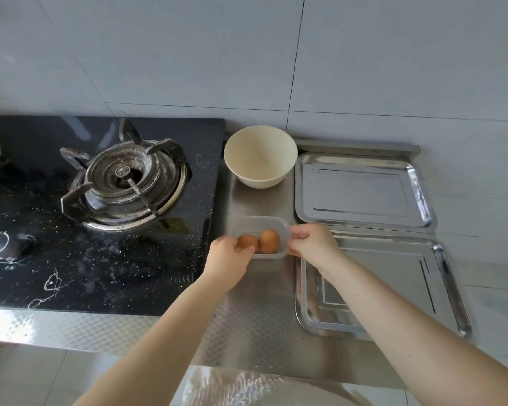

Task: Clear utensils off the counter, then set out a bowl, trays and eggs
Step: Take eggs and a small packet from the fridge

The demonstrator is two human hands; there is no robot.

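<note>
Both hands set the eggs down between stove and trays.

Left hand (230,257) and right hand (311,244) pinch opposite rims of the clear plastic tub (260,237) holding two brown eggs (269,241), on the steel counter (255,317) before the cream bowl (260,156). Light, flexible tub; loose, fragile eggs: grip both ends. No legible writing.

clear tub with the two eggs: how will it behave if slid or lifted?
The clear tub looks thin-walled, so it probably flexes where the left hand and right hand grip its ends. The eggs lie loose inside, so they may roll and knock. Likely light; it should slide easily on the metal counter.
</note>
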